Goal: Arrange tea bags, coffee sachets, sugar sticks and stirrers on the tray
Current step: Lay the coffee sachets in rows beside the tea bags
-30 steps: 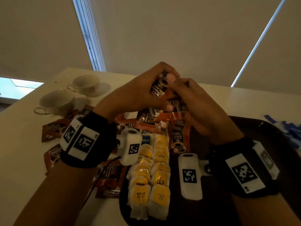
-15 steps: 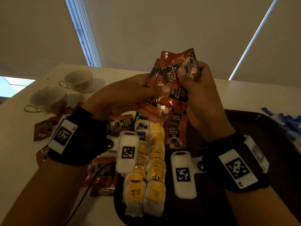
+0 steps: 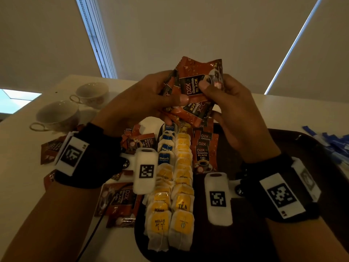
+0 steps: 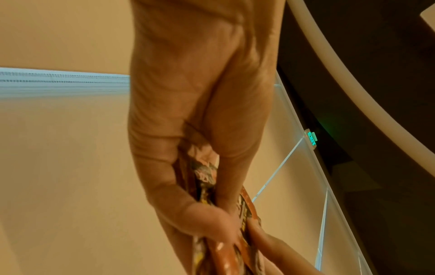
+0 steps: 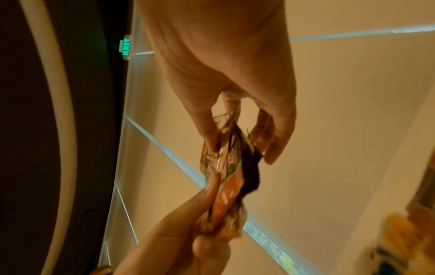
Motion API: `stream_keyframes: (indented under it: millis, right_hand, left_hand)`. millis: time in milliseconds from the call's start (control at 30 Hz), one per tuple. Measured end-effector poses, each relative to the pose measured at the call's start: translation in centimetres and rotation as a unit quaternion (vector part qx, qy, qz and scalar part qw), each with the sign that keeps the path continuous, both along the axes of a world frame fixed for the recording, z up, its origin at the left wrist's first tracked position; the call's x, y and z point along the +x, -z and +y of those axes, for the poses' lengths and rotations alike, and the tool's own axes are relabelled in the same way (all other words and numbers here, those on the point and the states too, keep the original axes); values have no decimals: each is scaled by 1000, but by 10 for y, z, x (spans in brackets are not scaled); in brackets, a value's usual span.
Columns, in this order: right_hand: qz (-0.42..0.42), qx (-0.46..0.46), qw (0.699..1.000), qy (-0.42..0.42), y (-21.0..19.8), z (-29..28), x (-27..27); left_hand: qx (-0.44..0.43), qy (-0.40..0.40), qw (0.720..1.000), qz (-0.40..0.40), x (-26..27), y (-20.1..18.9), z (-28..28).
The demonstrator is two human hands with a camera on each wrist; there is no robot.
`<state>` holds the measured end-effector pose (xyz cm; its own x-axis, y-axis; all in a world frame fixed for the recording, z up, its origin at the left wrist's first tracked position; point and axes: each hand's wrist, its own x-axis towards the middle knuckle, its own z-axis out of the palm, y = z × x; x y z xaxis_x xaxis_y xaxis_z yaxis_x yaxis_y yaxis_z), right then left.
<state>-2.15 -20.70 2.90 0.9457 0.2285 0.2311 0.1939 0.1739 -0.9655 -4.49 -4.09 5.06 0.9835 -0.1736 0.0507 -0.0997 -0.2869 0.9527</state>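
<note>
Both hands hold a bunch of orange-brown coffee sachets (image 3: 196, 87) in the air above the far end of the dark tray (image 3: 283, 233). My left hand (image 3: 151, 95) grips the bunch from the left, thumb across its front. My right hand (image 3: 222, 91) pinches the top sachet, thumb on its face. The left wrist view shows the sachets (image 4: 226, 232) between thumb and fingers; in the right wrist view the sachets (image 5: 226, 171) hang between both hands. On the tray lie two rows of yellow and blue tea bags (image 3: 175, 186) and a short row of coffee sachets (image 3: 203, 154).
Two white cups (image 3: 62, 112) stand at the back left of the pale table. Loose coffee sachets (image 3: 119, 201) lie on the table left of the tray. Blue sugar sticks (image 3: 334, 144) lie beyond the tray's right rim.
Both hands have lifted the bunch of coffee sachets higher above the tray. The top sachet has been turned upright, its printed face toward me.
</note>
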Motion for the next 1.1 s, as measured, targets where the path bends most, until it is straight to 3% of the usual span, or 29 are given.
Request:
stream_keyframes:
  millis: [67,133,200,267,400,633,867,1100]
  right_hand:
    - [-61,-62,995,45,-1,-7,2]
    - [-159,-150,971,98,-1,-10,3]
    - [-241,-224,937,113,-2,-10,0]
    - [-264,-248,926,108,-4,-9,-2]
    - [-240,-202,941,127,-9,-11,-1]
    - [-79,-41,988,128,-12,-12,-2]
    - [-83,-71,982,153,-15,-12,-3]
    - [-56,-102,986,116,-23,-22,-9]
  left_hand:
    - [15,2,1000,5,-1,-1,3]
    - [39,17,999,11,-1,-1,4]
    - [62,31,998,12,-2,-1,3]
    - [61,41,997,11,-2,-1,2]
    - [23,38,999,3,-3,-2,3]
    - [-1,15,1000,-6,-2,-1,4]
    - [11,-3,1000,-10,-2,-2,0]
    - [2,-15,1000,-8,0,-2,5]
